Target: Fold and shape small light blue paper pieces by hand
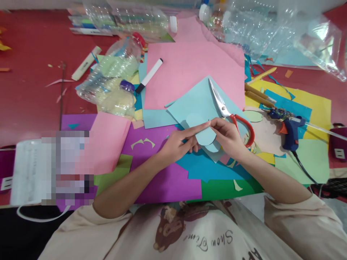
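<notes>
Both of my hands meet over a small rounded light blue paper cutout [205,137] above the coloured sheets. My left hand [180,142] pinches its left side, index finger stretched along the top edge. From the right, my right hand [227,135] grips the same cutout with closed fingers. Just behind my right hand, red-handled scissors [230,112] lie on a larger light blue sheet [195,103], blades pointing away. A big pink sheet [189,68] lies farther back.
A blue glue gun [288,130] with cord lies at the right on yellow paper. Crushed plastic bottles [114,83], a black-and-white marker [149,76] and a highlighter [85,63] sit at the back left. Clear plastic bags [271,29] fill the back right. Purple paper [162,180] lies near me.
</notes>
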### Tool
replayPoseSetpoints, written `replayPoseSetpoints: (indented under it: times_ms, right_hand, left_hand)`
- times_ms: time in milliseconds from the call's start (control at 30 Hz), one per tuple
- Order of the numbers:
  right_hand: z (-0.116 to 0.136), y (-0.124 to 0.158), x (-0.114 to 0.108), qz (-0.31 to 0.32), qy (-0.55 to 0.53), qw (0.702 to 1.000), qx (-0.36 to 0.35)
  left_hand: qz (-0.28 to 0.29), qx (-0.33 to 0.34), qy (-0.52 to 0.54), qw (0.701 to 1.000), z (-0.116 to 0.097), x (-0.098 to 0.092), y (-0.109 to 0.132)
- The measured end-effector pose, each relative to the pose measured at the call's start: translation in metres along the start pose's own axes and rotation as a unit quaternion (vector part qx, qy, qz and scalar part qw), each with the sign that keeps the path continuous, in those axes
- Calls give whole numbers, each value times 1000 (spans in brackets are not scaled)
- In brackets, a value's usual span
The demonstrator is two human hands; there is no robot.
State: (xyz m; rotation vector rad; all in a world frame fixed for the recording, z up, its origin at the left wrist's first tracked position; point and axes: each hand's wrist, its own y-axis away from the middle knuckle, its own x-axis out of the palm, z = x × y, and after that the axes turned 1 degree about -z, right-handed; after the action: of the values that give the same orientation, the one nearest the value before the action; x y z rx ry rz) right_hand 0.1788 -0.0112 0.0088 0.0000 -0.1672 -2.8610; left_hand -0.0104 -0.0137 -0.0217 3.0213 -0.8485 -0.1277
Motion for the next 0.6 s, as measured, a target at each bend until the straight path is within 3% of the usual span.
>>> replayPoseSetpoints:
  times_ms: [333,600]
  right_hand:
    - [2,0,1,-11,-24,1000,-3]
    - [3,2,1,-11,-50,999,4]
  left_hand:
    - [17,16,-115,993,-10,-2,1]
    - [2,101,-258,961,-11,-4,0]
